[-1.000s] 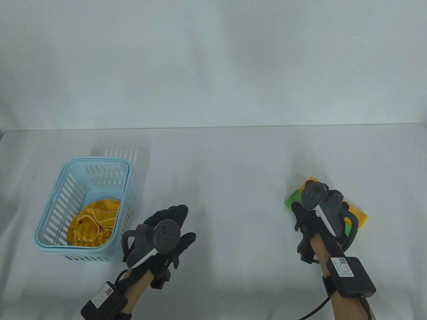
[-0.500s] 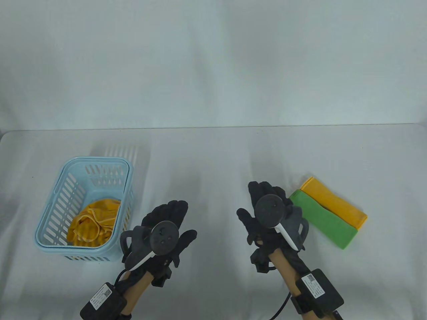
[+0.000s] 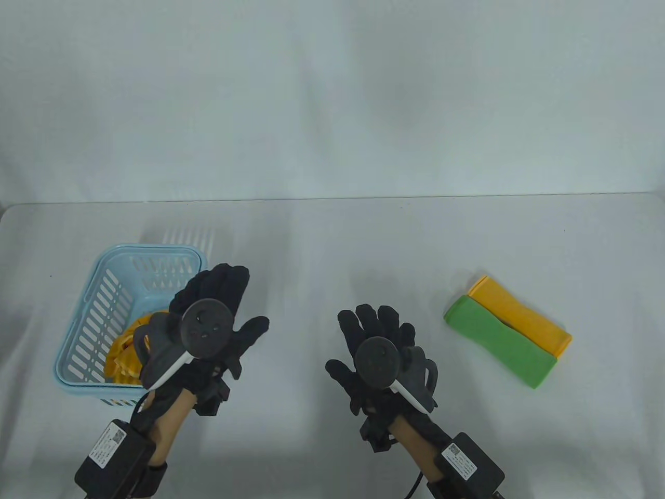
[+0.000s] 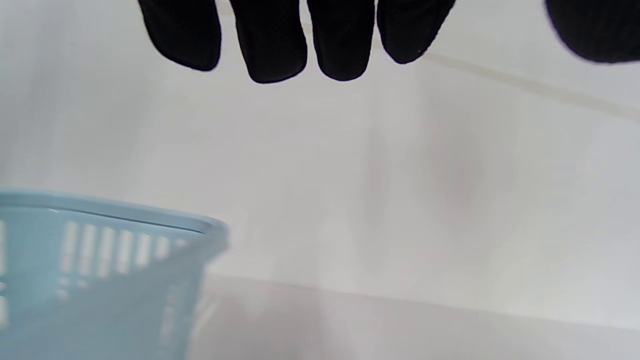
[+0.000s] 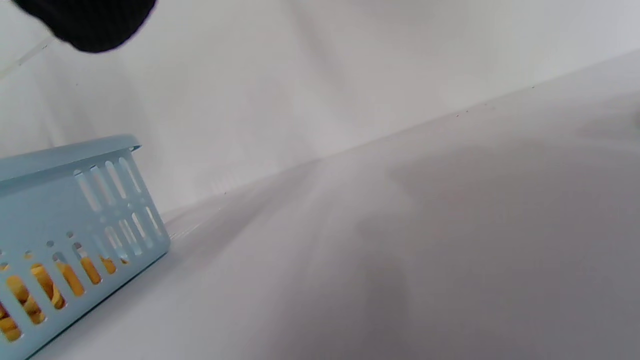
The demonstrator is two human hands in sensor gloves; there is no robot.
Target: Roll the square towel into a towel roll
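Note:
A crumpled yellow towel lies in the light blue slotted basket at the left, partly hidden by my left hand. That hand hovers over the basket's right rim with its fingers straight and spread, holding nothing. My right hand is over the middle of the table, fingers straight, also empty. In the right wrist view the yellow towel shows through the slots of the basket.
A green towel roll and a yellow towel roll lie side by side at the right, apart from my right hand. The table's far edge meets a white backdrop. The basket's corner sits below my left fingers.
My right hand let go of the rolls and moved left to the table's middle. My left hand rose and moved left and away, over the basket.

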